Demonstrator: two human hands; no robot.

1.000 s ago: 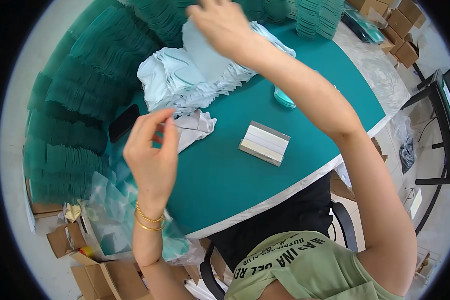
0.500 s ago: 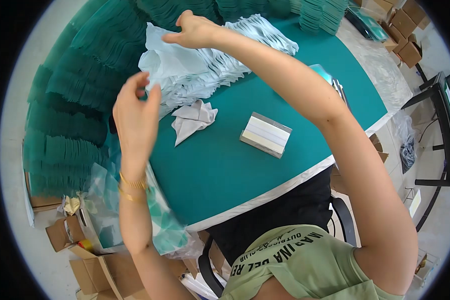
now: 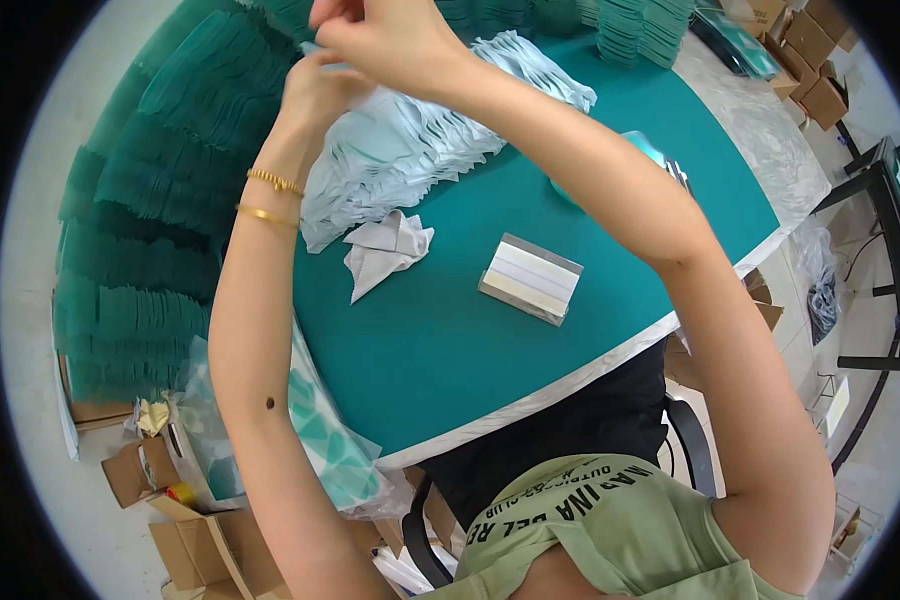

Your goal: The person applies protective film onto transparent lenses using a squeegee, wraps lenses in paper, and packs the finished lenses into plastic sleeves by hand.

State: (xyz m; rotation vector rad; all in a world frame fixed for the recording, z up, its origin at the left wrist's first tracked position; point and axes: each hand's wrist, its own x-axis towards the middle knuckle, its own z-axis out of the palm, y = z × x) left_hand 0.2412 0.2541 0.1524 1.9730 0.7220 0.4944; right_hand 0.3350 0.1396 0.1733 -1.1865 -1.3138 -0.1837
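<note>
Two hands [image 3: 395, 50], one pale-blue pile [image 3: 410, 150].

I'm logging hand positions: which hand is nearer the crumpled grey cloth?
Left. The left hand is beyond the grey cloth, slightly leftward; the right hand is farther beyond it, at the picture's top.
</note>
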